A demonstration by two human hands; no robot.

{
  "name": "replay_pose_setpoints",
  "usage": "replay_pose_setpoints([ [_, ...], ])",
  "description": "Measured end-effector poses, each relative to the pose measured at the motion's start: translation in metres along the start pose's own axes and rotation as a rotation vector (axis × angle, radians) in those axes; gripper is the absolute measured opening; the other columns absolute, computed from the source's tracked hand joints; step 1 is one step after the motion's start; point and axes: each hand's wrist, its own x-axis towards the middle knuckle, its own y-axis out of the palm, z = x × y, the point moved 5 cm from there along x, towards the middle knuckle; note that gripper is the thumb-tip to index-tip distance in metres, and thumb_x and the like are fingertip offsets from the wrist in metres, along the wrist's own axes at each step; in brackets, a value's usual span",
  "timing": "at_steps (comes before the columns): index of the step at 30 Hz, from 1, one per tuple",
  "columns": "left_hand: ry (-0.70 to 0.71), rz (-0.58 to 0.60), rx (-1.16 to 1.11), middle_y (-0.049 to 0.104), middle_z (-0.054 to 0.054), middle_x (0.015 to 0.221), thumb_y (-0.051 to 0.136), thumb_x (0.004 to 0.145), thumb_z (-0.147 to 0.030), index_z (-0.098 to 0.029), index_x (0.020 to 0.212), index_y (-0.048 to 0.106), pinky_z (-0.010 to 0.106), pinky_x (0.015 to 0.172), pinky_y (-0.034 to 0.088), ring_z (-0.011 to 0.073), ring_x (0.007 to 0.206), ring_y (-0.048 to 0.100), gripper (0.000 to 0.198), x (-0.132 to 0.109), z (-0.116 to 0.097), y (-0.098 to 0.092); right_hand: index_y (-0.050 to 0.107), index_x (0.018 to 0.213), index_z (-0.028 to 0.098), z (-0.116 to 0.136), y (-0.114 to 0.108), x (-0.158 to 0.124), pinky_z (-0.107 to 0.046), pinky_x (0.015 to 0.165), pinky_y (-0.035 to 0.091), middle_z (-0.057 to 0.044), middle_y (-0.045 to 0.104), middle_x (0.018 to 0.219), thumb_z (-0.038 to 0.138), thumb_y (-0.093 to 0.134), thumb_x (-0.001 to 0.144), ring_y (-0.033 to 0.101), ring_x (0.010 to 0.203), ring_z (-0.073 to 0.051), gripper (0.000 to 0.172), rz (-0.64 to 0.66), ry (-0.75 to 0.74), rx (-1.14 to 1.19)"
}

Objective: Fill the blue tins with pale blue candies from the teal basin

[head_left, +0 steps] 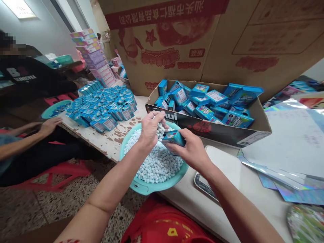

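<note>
My left hand (151, 130) is cupped shut on a handful of small pale-blue candies, held over a teal basin (141, 187) full of the same candies (154, 165). My right hand (192, 150) grips a small blue box (173, 137) right next to the left hand, above the basin. The two hands nearly touch at the box's opening.
An open carton (210, 130) of loose blue boxes stands behind the basin. A spread of blue boxes (103, 106) covers the worn table at left. Another person's hand (49, 125) rests near a second teal basin (54, 108). Shiny sheets (291, 189) lie at right.
</note>
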Motion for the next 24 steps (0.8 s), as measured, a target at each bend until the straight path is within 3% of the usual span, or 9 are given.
replay_pose_setpoints([
  [7, 0.022, 0.012, 0.011, 0.052, -0.004, 0.058, 0.078, 0.06, -0.045, -0.016, 0.068, 0.05, 0.019, 0.04, 0.041, 0.0084, 0.044, 0.05, 0.041, -0.001, 0.0, 0.007, 0.063, 0.092, 0.021, -0.005, -0.004, -0.003, -0.033, 0.07, 0.043, -0.004, 0.064, 0.089, 0.036, 0.069, 0.075, 0.058, 0.081, -0.022, 0.024, -0.077, 0.008, 0.137],
  [19, 0.055, 0.051, -0.006, 0.053, -0.003, 0.059, 0.076, 0.064, -0.038, -0.016, 0.073, 0.053, 0.019, 0.041, 0.041, 0.0094, 0.044, 0.05, 0.034, -0.001, -0.007, 0.013, 0.06, 0.08, 0.021, -0.006, -0.003, -0.005, -0.031, 0.063, 0.04, -0.001, 0.058, 0.079, 0.038, 0.07, 0.074, 0.054, 0.071, -0.02, 0.02, -0.066, 0.044, 0.134],
  [24, 0.071, 0.065, -0.008, 0.052, -0.003, 0.056, 0.07, 0.071, -0.035, -0.016, 0.07, 0.051, 0.02, 0.042, 0.039, 0.0093, 0.043, 0.049, 0.027, -0.004, -0.007, 0.016, 0.063, 0.089, 0.021, -0.006, -0.003, -0.005, -0.031, 0.068, 0.041, -0.003, 0.061, 0.088, 0.033, 0.07, 0.075, 0.056, 0.076, -0.02, 0.02, -0.055, 0.05, 0.168],
])
